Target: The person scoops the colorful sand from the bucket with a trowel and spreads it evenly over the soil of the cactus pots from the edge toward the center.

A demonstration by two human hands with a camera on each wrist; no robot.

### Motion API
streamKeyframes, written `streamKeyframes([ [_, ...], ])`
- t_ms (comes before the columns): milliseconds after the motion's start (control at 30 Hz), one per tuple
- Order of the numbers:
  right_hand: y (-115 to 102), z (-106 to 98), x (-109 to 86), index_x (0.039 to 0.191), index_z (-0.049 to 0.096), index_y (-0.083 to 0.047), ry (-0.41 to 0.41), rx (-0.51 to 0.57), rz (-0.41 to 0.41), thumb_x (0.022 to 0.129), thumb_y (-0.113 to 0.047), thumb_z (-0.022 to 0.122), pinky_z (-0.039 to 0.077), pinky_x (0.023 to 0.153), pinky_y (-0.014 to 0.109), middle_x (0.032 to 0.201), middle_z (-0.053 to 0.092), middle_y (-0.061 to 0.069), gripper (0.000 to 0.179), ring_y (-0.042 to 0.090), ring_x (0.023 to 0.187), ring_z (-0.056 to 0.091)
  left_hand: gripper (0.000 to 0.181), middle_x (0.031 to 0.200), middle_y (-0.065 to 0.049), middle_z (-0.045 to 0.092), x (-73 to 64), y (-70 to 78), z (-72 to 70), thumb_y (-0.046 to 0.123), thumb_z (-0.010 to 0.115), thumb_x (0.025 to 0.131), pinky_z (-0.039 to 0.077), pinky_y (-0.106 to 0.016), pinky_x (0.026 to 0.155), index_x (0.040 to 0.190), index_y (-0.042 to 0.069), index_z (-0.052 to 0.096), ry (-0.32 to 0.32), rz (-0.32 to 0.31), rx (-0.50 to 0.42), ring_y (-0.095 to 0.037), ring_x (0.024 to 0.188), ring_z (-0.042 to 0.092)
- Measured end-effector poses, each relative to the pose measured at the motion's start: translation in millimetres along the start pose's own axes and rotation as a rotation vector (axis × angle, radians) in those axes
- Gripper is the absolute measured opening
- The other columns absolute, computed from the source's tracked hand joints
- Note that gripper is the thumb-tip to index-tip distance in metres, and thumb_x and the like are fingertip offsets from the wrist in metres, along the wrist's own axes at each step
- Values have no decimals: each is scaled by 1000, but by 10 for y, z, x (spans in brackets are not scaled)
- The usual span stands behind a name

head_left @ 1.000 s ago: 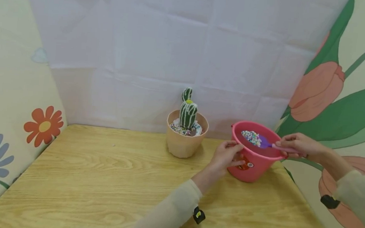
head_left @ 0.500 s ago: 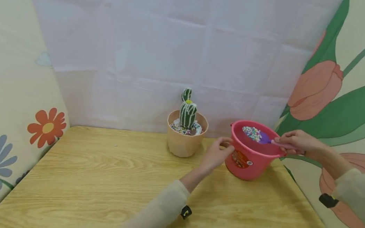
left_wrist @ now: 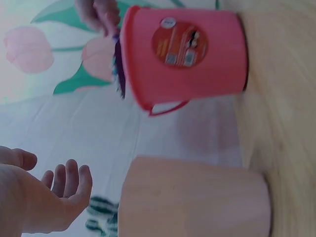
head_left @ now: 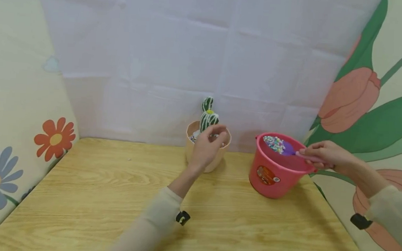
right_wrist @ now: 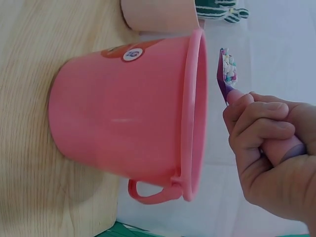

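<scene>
In my right hand (head_left: pixel 328 155) I grip a toy shovel by its pink handle (right_wrist: pixel 282 148). Its purple blade (head_left: pixel 288 148) carries a heap of small multicoloured pellets (head_left: pixel 274 143) just above the mouth of the pink bucket (head_left: pixel 270 176). My left hand (head_left: pixel 207 149) is in front of the peach flowerpot (head_left: pixel 216 161), its fingers relaxed and holding nothing. A green and white toy cactus (head_left: pixel 206 120) stands in that pot, among pellets partly hidden by the hand. In the left wrist view the left hand (left_wrist: pixel 47 195) hovers beside the pot's rim, apart from it.
The pot and bucket stand near the back of a wooden table (head_left: pixel 120 205), with a gap between them. Behind them hangs a white cloth (head_left: pixel 170 62). A wall with painted tulips (head_left: pixel 354 100) borders the right side, and painted daisies (head_left: pixel 55 139) the left.
My left hand has let go of the bucket's rim and moved left to the pot. The shovel with its pellets has risen slightly, staying over the bucket in my right hand.
</scene>
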State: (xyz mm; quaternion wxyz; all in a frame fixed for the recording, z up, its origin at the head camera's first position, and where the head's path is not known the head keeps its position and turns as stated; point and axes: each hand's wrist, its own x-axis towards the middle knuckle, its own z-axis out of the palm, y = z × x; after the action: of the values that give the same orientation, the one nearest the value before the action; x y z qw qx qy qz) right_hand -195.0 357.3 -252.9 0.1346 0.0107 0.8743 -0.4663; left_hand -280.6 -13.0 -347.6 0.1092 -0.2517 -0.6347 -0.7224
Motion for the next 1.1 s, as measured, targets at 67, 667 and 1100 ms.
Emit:
streamKeyframes([
  [67, -30, 12, 3, 100, 63, 10, -11, -17, -7, 103, -35, 63, 41, 47, 24, 65, 56, 6, 44, 11, 46, 36, 32, 112, -9, 68, 75, 29, -117, 17, 65, 99, 59, -31, 76, 127, 2, 67, 59, 3, 9, -23, 90, 68],
  [667, -344, 236, 114, 97, 67, 9, -27, 5, 41, 99, -35, 68, 29, 44, 21, 68, 59, 7, 44, 10, 48, 40, 33, 115, -11, 66, 338, -327, -659, 16, 63, 97, 51, -38, 94, 127, 3, 67, 396, -82, 161, -26, 104, 62],
  [1100, -564, 448, 377, 85, 64, 0, -66, -16, 73, 97, -32, 71, 31, 47, 21, 73, 59, 6, 35, 10, 51, 40, 46, 142, -14, 55, 306, -719, -560, 26, 54, 105, 44, -41, 107, 147, 7, 53, 295, -178, 89, -31, 129, 52],
])
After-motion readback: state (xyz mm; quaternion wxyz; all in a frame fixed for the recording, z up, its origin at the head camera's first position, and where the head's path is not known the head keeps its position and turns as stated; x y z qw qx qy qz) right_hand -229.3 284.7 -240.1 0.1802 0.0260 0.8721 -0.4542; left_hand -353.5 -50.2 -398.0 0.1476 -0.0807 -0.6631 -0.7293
